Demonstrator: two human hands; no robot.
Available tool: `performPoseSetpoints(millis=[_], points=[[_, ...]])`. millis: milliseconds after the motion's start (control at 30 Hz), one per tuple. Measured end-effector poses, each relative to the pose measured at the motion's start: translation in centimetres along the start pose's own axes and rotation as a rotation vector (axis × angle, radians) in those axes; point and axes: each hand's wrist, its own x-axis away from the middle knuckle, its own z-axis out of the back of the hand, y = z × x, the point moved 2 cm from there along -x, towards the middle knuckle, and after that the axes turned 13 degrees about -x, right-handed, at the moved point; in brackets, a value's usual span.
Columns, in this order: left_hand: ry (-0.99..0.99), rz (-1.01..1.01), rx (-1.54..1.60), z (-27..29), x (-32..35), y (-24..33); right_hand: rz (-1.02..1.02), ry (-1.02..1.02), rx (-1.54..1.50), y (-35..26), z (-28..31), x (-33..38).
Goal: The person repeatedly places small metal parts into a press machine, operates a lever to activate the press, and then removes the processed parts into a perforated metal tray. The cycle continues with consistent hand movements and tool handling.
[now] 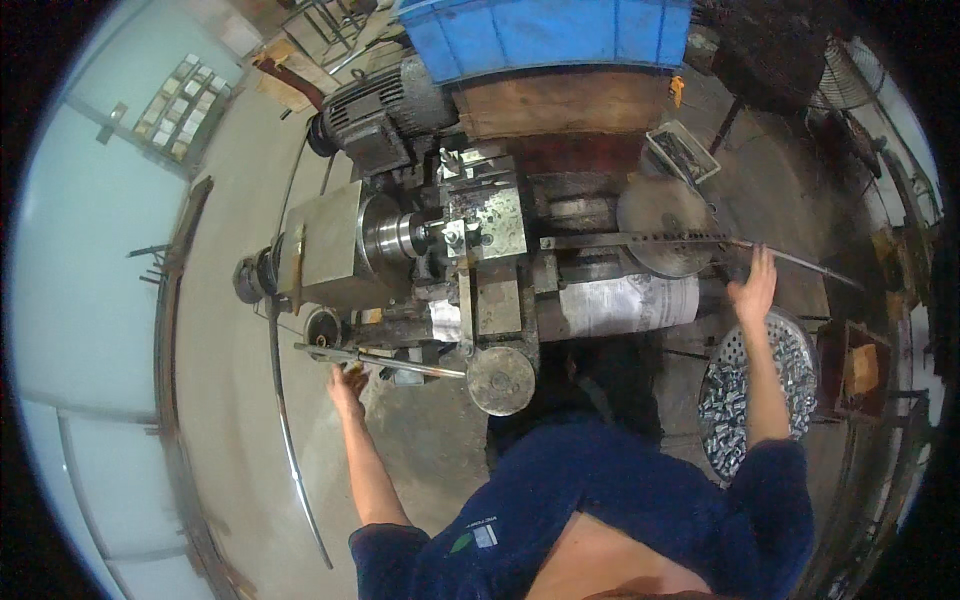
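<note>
I stand at a small metal lathe [400, 240] with a shiny chuck [395, 236] and a tool post [480, 215]. My left hand [348, 385] grips the end of a long steel lever [385, 360] at the machine's front left. My right hand [755, 290] reaches out with fingers spread and rests against a thin metal rod [700, 240] that runs from the machine to the right. A round handwheel [500, 380] sits between my arms.
A perforated round basket [770, 345] of several small shiny metal parts stands under my right forearm. A blue crate [545, 35] sits behind the lathe beside a motor [365, 105]. A fan [845, 75] is at the far right. A bent rod [285, 420] lies on the floor.
</note>
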Motion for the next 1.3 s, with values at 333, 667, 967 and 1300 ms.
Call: performPoseSetpoints(millis=[333,667,967,1300], points=[[0.02,-0.24,-1.689,-6.2,-1.8,-6.7,-0.226,-0.315,-0.306,-1.7,-0.1,9.9],[-0.324,-0.157,-1.614,-3.9,-4.3,-11.7,-0.067,-0.334,-0.356,-4.7,1.8,5.5],[-0.354,0.02,-0.853,-1.9,1.8,-9.2,0.324,-0.391,-0.624,-20.0,2.0,-3.4],[0.75,-0.418,-1.267,18.2,7.3,10.6,0.932,-0.662,-0.45,-46.4,-5.5,-4.1]])
